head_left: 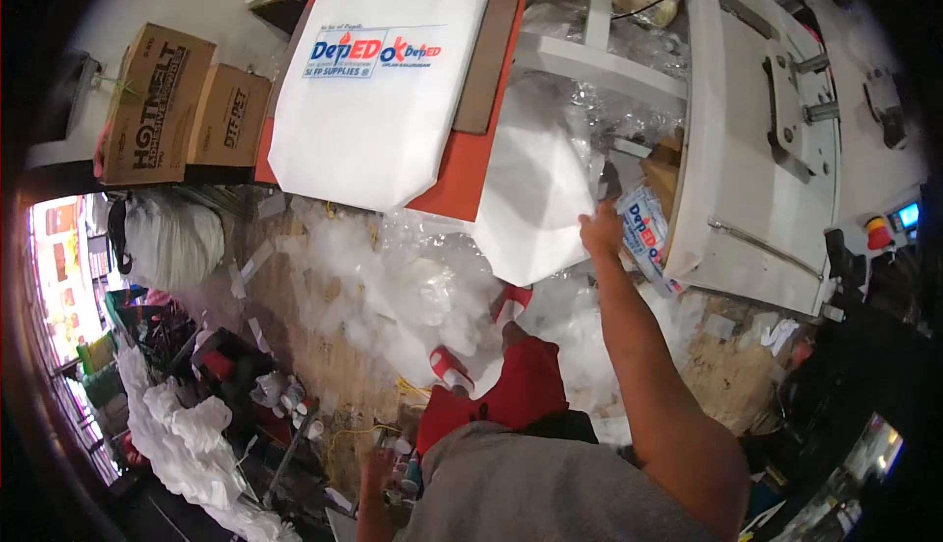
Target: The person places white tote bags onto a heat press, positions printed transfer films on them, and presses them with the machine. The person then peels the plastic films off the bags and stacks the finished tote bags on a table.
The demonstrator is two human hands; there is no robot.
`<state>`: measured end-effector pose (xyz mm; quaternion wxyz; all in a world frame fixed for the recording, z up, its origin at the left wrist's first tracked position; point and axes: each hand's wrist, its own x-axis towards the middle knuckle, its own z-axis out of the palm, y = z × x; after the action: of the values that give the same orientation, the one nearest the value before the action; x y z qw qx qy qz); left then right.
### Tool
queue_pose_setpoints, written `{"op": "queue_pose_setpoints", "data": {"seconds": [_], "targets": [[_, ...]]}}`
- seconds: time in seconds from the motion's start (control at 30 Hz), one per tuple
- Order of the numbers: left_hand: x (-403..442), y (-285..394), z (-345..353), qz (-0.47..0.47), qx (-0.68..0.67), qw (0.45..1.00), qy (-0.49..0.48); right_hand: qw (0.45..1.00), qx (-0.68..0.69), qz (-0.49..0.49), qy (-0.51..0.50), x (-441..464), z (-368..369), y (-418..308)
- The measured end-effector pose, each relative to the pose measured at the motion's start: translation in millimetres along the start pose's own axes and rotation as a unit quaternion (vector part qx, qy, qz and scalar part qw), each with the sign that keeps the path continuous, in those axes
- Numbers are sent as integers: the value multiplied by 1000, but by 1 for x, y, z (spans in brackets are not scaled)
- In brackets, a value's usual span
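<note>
My right hand (pixel 601 232) is closed on the lower right edge of a plain white fabric bag (pixel 535 193), which hangs between the red board and the white machine. Just right of that hand rests a bag (pixel 643 228) with blue and red "DepED" print. A white printed bag (pixel 373 100) with "DepED" lettering lies flat on the red board (pixel 462 179), beside a brown cardboard piece (pixel 483 76). Low by my side is my left hand (pixel 378 468), away from the bags; its fingers are too indistinct to make out.
Two cardboard boxes (pixel 157 105) stand left of the red board. On the right is a large white machine (pixel 747 149) with a metal frame. Clear plastic and white sheeting (pixel 422 277) cover the floor around my feet. Crumpled white fabric (pixel 187 444) is heaped at lower left.
</note>
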<state>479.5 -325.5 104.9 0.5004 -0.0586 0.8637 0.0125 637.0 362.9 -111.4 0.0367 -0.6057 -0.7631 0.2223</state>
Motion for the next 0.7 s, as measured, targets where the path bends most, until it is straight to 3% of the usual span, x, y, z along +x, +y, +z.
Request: {"op": "queue_pose_setpoints", "data": {"seconds": [0.07, 0.1, 0.13, 0.17, 0.2, 0.27, 0.33, 0.4, 0.47, 0.5, 0.57, 0.6, 0.67, 0.7], "targets": [[16, 10, 5, -22, 87, 996, -4, 999, -26, -11, 43, -13, -19, -10], [41, 8, 11, 151, 270, 951, 17, 992, -15, -74, 103, -23, -39, -20], [60, 5, 13, 314, 435, 843, 37, 992, -15, -77, 102, -31, -42, -20], [39, 54, 5, 224, 274, 933, 65, 994, 81, -44, 53, -37, -48, -18], [16, 114, -2, 126, 103, 983, 89, 984, 175, -8, 3, -44, -53, -17], [0, 184, -11, 180, -12, 983, 46, 978, 207, 27, -23, -57, -65, -21], [33, 205, 3, 229, -15, 973, 36, 952, 271, 110, -86, -63, -55, -7], [47, 238, 12, 285, -43, 957, 22, 939, 304, 123, -103, -73, -62, -5], [62, 266, 25, 338, -114, 934, -5, 826, 492, 179, -210, -90, -83, -15], [66, 280, 31, 346, -114, 931, -4, 734, 599, 211, -242, -105, -94, -23], [65, 309, 35, 230, -326, 911, -107, 683, 630, 201, -309, -138, -116, -18], [94, 306, 44, 241, -326, 908, -108, 677, 625, 199, -334, -156, -133, -15], [171, 298, 69, 540, -224, 811, -10, 684, 618, 203, -331, -193, -154, -6], [131, 321, 40, 661, -183, 727, -46, 700, 610, 209, -306, -205, -180, -18]]}}
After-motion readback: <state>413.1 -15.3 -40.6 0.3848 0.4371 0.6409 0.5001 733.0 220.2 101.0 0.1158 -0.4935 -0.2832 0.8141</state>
